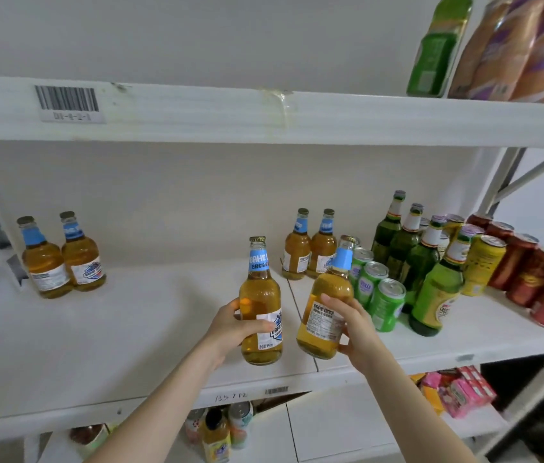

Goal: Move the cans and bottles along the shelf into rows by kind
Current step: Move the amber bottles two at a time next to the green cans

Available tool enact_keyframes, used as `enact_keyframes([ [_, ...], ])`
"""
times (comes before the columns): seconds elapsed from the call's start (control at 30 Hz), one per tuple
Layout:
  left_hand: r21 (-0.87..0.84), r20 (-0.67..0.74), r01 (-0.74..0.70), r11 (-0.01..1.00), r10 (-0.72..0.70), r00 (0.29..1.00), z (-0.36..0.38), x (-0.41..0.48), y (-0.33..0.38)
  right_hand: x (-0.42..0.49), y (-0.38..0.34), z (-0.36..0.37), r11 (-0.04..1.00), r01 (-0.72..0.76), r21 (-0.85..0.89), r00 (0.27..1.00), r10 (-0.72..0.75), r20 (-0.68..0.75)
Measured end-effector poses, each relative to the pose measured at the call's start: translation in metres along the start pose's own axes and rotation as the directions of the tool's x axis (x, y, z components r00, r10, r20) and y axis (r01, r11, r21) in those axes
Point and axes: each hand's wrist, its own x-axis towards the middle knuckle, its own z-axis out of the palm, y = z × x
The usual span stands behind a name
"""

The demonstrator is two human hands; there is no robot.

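Bottles of amber beer fill both my hands just right of the frame's centre. My left hand [230,324] grips the upright bottle [260,295] round its lower body, thumb across the label. My right hand [352,324] grips the tilted bottle [325,315], whose blue-collared neck leans toward the right of the frame. Both are low over the front of the white shelf [130,329]; I cannot tell whether either base touches it. Behind them, toward the back wall, two matching bottles [310,250] stand side by side, touching. Another amber pair [63,259] stands well apart at the left of the frame. Just right of the tilted bottle runs a line of green cans [377,292], then a row of green glass bottles [421,259] with white neck labels. Beside these I see a yellow can [482,265], and red cans [538,275] crowd the right edge. Across the top of the frame, the upper shelf [263,118] carries a barcode label [68,103] at upper left and a green plastic bottle [437,51] at upper right.
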Motion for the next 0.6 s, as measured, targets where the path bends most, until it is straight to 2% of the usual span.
enact_keyframes([
  [0.13, 0.011, -0.004, 0.013, 1.0, -0.013, 1.0, 0.04, 0.021, 0.007, 0.024, -0.013, -0.037, 1.0, -0.006, -0.02, 1.0, 0.005, -0.018],
  [0.37, -0.022, -0.058, 0.035, 0.999, -0.036, 0.998, 0.096, 0.046, 0.011, 0.066, -0.022, -0.08, 0.999, -0.022, -0.036, 0.998, 0.024, 0.058],
  [0.6, -0.039, -0.111, 0.034, 0.999, -0.038, 0.993, 0.1, 0.076, 0.014, 0.101, -0.015, -0.074, 1.0, 0.023, -0.015, 0.989, -0.02, 0.146],
])
